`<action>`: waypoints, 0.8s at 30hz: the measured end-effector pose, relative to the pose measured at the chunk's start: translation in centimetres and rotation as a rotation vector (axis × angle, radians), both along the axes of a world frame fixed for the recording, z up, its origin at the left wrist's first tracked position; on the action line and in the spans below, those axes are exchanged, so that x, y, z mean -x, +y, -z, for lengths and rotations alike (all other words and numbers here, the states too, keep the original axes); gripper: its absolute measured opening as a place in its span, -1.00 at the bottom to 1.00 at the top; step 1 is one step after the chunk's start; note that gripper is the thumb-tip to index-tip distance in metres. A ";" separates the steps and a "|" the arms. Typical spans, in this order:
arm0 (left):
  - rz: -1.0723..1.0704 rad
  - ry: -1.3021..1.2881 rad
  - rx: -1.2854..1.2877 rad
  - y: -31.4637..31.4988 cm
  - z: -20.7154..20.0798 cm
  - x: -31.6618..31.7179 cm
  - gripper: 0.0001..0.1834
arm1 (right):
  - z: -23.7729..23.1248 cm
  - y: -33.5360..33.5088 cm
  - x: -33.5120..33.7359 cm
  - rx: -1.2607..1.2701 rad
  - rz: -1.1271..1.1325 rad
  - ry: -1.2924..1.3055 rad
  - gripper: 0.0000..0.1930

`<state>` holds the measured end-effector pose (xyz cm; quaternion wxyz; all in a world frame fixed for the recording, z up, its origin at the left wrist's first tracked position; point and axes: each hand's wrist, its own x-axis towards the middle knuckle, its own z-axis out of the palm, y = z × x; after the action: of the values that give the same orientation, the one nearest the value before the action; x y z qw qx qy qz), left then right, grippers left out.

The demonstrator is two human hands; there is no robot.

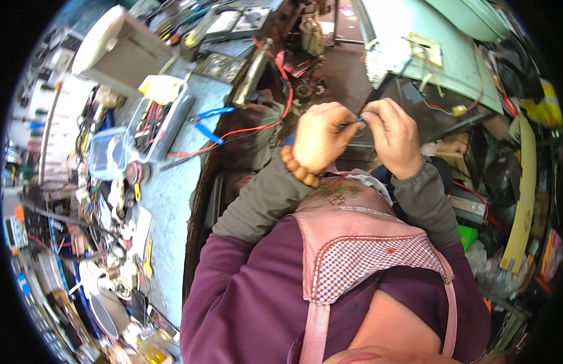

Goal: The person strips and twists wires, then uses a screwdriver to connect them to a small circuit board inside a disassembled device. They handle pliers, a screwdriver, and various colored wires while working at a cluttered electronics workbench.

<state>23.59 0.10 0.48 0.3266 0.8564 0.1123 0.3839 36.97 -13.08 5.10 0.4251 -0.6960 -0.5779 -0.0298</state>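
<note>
Apron nearest; our L hand & R hand pinch small blue pc btwn closed fingers, axis unclear.

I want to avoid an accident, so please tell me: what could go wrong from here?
The tiny bright-blue piece, pinched by the left fingers and right fingers away from the bench, could slip and fall. The long red flexible cable, looping past the pale-blue worktop's edge, might catch the grey left cuff. The open blue-handled hand tool near that edge could get knocked off.
</note>
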 end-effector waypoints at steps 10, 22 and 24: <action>-0.013 -0.167 0.150 -0.6 1.4 -0.2 -0.82 | 1.7 1.1 0.5 -0.007 0.056 -0.146 -0.91; -0.027 -0.121 0.105 0.1 2.1 1.3 -0.84 | 4.1 0.8 0.6 0.002 0.011 0.310 -0.89; -0.097 -0.076 0.298 -0.7 2.0 1.9 -0.84 | 4.6 0.9 0.7 -0.048 -0.002 0.526 -0.83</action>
<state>21.71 -0.63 -1.55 0.4351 0.7767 0.1969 0.4107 36.24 -12.21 0.53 0.5772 -0.6688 -0.4474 0.1390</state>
